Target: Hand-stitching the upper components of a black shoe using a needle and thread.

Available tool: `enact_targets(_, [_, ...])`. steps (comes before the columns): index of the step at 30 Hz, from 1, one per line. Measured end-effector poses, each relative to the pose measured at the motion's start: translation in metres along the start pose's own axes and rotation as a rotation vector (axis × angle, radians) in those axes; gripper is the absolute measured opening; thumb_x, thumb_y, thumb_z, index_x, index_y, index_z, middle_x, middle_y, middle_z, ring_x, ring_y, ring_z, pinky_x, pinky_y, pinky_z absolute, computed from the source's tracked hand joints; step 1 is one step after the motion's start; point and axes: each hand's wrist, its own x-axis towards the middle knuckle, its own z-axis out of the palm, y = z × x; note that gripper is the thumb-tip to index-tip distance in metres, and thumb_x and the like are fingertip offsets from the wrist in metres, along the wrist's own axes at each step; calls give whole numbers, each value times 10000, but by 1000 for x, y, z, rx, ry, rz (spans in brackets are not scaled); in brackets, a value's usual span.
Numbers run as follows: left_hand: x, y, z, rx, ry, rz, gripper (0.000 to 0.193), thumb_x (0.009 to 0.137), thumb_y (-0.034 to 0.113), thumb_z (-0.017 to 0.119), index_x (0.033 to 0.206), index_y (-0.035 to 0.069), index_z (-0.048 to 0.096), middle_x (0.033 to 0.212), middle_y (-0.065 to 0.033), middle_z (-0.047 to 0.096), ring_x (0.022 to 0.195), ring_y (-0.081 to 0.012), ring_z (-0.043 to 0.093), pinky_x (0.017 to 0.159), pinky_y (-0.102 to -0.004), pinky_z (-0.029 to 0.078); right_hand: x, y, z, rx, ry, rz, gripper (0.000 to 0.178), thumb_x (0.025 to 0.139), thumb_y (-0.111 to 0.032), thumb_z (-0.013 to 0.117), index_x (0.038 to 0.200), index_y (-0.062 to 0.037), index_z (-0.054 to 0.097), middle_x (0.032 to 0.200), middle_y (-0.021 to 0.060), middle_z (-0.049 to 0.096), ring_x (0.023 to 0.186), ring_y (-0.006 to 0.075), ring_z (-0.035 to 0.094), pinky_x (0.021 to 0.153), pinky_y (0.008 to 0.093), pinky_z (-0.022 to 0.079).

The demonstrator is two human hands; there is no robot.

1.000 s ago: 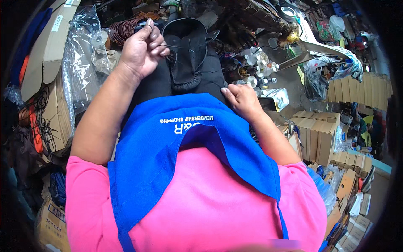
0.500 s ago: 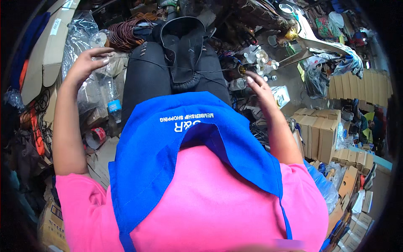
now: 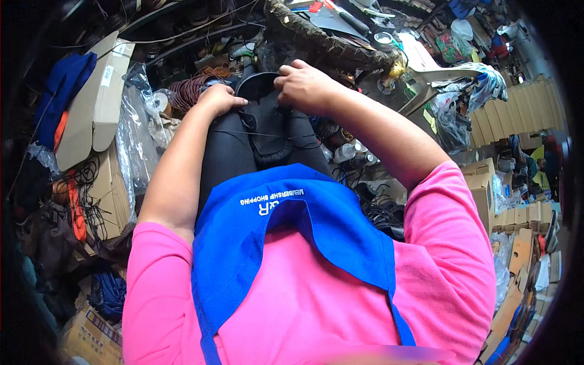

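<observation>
A black shoe (image 3: 267, 143) with a wide opening rests between my knees, its stitched toe toward me. A thin dark thread (image 3: 263, 133) runs across it and over both legs. At the left rim of the opening, my left hand (image 3: 220, 100) has thumb and fingers pinched together. My right hand (image 3: 307, 88) is closed at the opposite rim, its fingers curled. Whatever either pinch holds is hidden or too fine to make out. A blue apron (image 3: 243, 185) covers my lap.
Coiled brown cord (image 3: 185, 91) lies beyond my left hand, near clear plastic wrap (image 3: 137, 134) and a cardboard sheet (image 3: 97, 97). Small bottles (image 3: 347, 152) stand right of my legs. A rough log-like piece (image 3: 328, 39) lies ahead. Cardboard boxes (image 3: 477, 185) are stacked at the right.
Both hands, spread wide apart before, have come inward to the shoe's opening. The fingers have closed. My view has shifted, showing more of the area ahead.
</observation>
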Motion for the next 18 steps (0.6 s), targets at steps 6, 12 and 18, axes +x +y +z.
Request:
enact_targets(6, [-11, -24, 2, -508, 21, 131, 364, 719, 283, 769, 913, -14, 685, 788, -57, 663, 730, -108, 580, 697, -287, 467, -12, -8, -7, -23, -28, -91, 105, 748, -239, 583, 735, -203, 681, 905, -37, 587, 995, 175, 510, 793, 340, 384])
enact_targets(12, [-1, -53, 5, -300, 108, 49, 415, 730, 292, 756, 979, -29, 670, 828, -81, 680, 747, -145, 613, 726, -291, 476, -29, -54, 12, 784, -151, 555, 529, 795, -453, 672, 1195, -116, 590, 872, 136, 669, 866, 294, 652, 755, 399, 483])
enact_targets(18, [-5, -34, 9, -100, 192, 5, 504, 705, 366, 766, 1025, -8, 664, 937, -161, 681, 836, -266, 646, 797, -351, 486, -10, -73, 42, 1165, 65, 763, 424, 740, -370, 730, 989, -51, 604, 861, 184, 661, 865, 357, 638, 745, 419, 492])
